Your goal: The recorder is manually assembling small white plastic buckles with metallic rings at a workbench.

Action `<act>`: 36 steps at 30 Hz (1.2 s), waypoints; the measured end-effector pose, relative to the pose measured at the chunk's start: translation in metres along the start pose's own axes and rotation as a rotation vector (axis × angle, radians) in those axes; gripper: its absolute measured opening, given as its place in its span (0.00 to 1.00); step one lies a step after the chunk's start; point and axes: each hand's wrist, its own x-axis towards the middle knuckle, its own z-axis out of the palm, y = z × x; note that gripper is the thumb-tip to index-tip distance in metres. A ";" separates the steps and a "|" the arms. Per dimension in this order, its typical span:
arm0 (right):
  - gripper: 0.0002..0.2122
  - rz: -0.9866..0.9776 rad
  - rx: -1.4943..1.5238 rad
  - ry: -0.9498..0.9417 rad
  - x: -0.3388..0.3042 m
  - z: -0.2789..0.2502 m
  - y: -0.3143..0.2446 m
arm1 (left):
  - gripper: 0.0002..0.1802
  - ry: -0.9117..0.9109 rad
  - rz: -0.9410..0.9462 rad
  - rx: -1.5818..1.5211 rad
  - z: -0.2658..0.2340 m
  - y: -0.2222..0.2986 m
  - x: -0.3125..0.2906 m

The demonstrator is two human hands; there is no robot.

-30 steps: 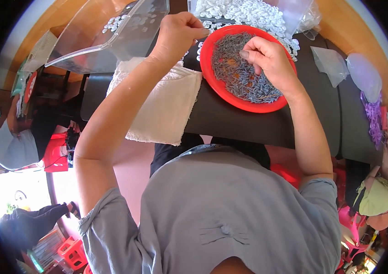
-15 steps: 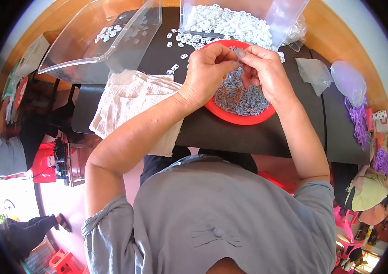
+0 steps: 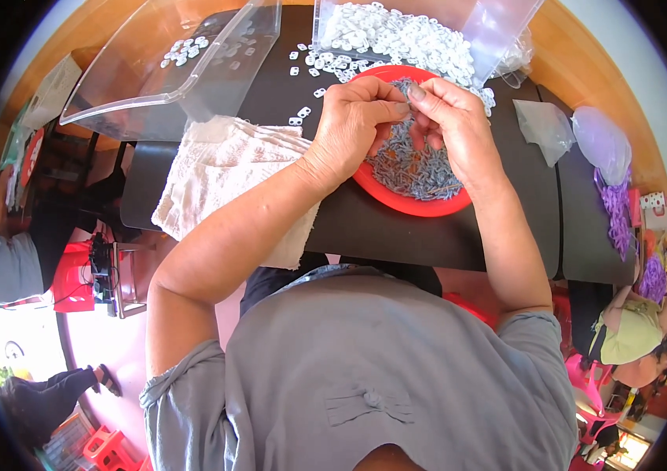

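Note:
Above a red plastic basin (image 3: 414,207), my left hand (image 3: 357,125) and my right hand (image 3: 463,129) meet with their fingertips almost together. Each hand is pinched closed, thumb against fingers. Whatever sits between the fingertips is too small and too covered to name. Many slim grey pieces (image 3: 420,179), short and rod-like, fill the basin below. Beyond the basin lies a heap of small white plastic pieces with two holes (image 3: 400,39), partly inside a clear plastic bin (image 3: 498,43) and partly spilled on the dark table (image 3: 396,239).
At the left stands another clear bin (image 3: 125,98) holding a few white pieces. A folded cream cloth (image 3: 211,177) lies beneath my left forearm. Clear plastic bags (image 3: 544,129) and purple cord (image 3: 616,208) are on the right. Other people sit at both sides.
My hands stay pinched together over the basin with only small finger shifts. My right forearm has swung slightly inward, and the whole view has moved a little.

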 end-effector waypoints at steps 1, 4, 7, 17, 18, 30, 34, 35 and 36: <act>0.10 0.001 0.002 0.001 -0.001 -0.001 -0.001 | 0.05 -0.001 -0.002 0.001 -0.001 0.000 0.001; 0.09 -0.053 -0.056 -0.031 -0.003 -0.004 -0.006 | 0.06 0.015 -0.055 -0.143 -0.002 -0.002 0.003; 0.08 -0.082 -0.084 -0.031 -0.002 -0.012 -0.006 | 0.06 -0.023 -0.103 -0.188 -0.003 -0.003 0.004; 0.05 -0.149 -0.205 0.025 0.000 -0.017 0.001 | 0.04 -0.015 0.005 0.011 0.002 0.000 0.003; 0.05 -0.143 -0.186 0.046 0.000 -0.015 0.002 | 0.04 -0.011 -0.003 -0.091 0.000 0.000 0.004; 0.05 -0.040 0.269 0.024 -0.004 0.006 0.008 | 0.05 0.045 0.144 -0.077 0.004 -0.005 0.000; 0.06 -0.071 0.279 0.052 -0.002 0.008 0.010 | 0.03 0.116 0.338 0.204 0.008 -0.015 -0.001; 0.06 -0.080 0.259 0.055 -0.002 0.008 0.010 | 0.03 0.108 0.450 0.281 0.008 -0.018 0.001; 0.06 -0.089 0.239 0.058 -0.002 0.007 0.009 | 0.03 0.099 0.560 0.358 0.007 -0.021 0.002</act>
